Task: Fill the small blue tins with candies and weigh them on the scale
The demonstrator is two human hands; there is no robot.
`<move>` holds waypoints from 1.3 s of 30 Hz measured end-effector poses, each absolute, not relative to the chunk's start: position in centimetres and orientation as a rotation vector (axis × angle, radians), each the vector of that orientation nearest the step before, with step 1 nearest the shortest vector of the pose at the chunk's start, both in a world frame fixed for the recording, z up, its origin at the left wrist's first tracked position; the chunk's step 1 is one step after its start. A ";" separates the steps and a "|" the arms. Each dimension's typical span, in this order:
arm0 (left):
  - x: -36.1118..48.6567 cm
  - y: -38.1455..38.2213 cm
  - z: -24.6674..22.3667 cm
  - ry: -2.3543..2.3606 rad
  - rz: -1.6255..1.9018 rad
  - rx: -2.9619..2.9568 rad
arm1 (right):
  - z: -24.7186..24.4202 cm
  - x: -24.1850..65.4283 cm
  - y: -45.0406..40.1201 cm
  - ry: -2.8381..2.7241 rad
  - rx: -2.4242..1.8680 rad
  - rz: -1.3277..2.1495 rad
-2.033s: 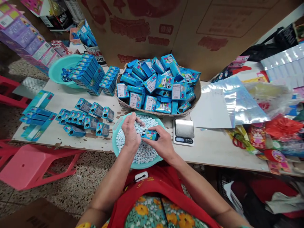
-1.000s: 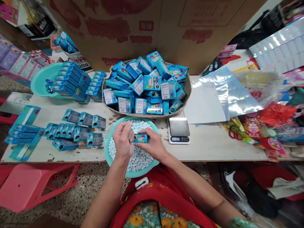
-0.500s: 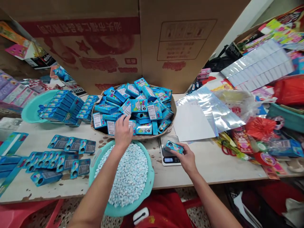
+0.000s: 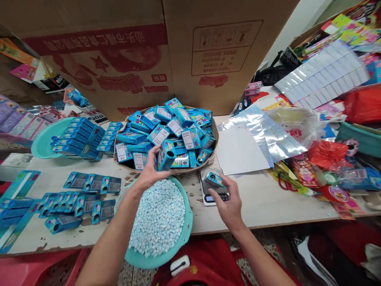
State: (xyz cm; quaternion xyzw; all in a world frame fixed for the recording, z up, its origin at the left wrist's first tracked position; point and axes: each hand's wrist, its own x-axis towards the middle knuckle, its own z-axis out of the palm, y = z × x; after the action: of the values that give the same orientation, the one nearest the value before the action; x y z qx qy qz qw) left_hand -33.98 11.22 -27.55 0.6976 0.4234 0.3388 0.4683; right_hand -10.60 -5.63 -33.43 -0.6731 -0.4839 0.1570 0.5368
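Observation:
My left hand (image 4: pixel 148 173) is shut on a small blue candy box (image 4: pixel 165 155) and holds it just above the front rim of the woven basket (image 4: pixel 179 171), which is heaped with the same blue boxes. Another blue box (image 4: pixel 213 179) lies on the small digital scale (image 4: pixel 214 193). My right hand (image 4: pixel 229 203) hovers over the scale's near edge with fingers spread, its fingertips close to that box. Below my left forearm sits a teal basin (image 4: pixel 187 230) full of pale blue candies (image 4: pixel 157 218).
Rows of blue boxes (image 4: pixel 83 194) lie on the table at the left, with stacked boxes (image 4: pixel 79 137) by a second teal basin (image 4: pixel 41 145). A large cardboard carton (image 4: pixel 149 59) stands behind. Foil bags (image 4: pixel 262 133) and colourful packets (image 4: pixel 327 155) crowd the right.
Both hands left the candy basin. My right hand carried its box to the scale and let it go. My left hand reached into the basket and lifted out a box.

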 end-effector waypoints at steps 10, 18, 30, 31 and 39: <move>-40.1 -2.3 -31.3 1.026 0.480 1.371 | -29.3 -20.0 -4.4 -1.010 -1.238 1.392; -44.9 -1.8 -39.5 1.753 0.406 2.202 | -30.6 -22.3 -9.5 -0.851 -1.357 1.547; -40.2 -0.4 -40.2 2.007 0.705 1.639 | -31.0 -22.9 -9.2 -0.947 -1.495 1.339; -40.3 -0.4 -40.0 1.978 0.777 1.521 | -30.8 -23.0 -8.9 -0.978 -1.521 1.307; -40.1 -0.9 -31.2 1.287 1.232 0.499 | -29.8 -25.7 -6.5 -1.542 -1.513 0.896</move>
State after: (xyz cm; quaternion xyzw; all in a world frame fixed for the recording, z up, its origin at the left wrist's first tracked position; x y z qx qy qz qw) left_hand -40.06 -0.95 -31.21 0.2156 0.5554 0.5319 0.6018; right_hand -25.71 -6.53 -29.84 -0.5954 -0.6070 0.3527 0.3906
